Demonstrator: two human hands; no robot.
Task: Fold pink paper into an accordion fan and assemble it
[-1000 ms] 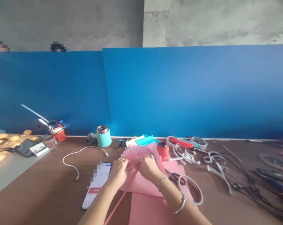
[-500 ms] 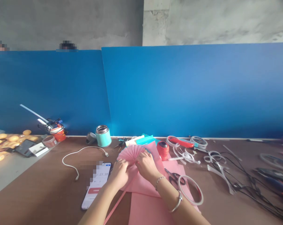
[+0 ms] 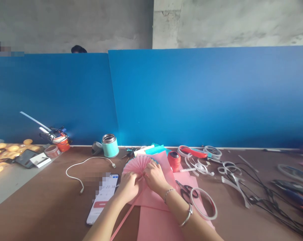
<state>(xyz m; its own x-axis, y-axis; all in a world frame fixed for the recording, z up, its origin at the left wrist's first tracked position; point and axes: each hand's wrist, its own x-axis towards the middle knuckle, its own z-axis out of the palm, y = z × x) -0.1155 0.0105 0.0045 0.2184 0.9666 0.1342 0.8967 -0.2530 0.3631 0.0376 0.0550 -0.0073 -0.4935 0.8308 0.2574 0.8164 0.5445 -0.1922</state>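
Note:
A pleated pink paper fan [image 3: 138,163] is spread over pink paper sheets [image 3: 156,222] at the middle of the table. My left hand [image 3: 128,184] is closed on its lower left side, and my right hand [image 3: 154,175] pinches it near the centre where the folds meet. Blue shows along part of the fan's outer edge. My fingertips are partly hidden behind the backs of my hands. A narrow pink strip [image 3: 125,219] runs from under my hands toward the near edge. Scissors [image 3: 188,190] and a roll of white tape [image 3: 216,214] lie right of my right wrist.
A phone [image 3: 101,204] and a white cable [image 3: 75,177] lie to the left. Behind stand an open turquoise flask [image 3: 110,147] and a red thread spool [image 3: 174,163]. Tape scraps [image 3: 199,166] and black cables [image 3: 267,197] cover the right. A blue partition [image 3: 191,97] closes off the back.
Both hands and the fan have shifted slightly left, and the fan's left side sits a little lower and wider. Both hands keep their hold.

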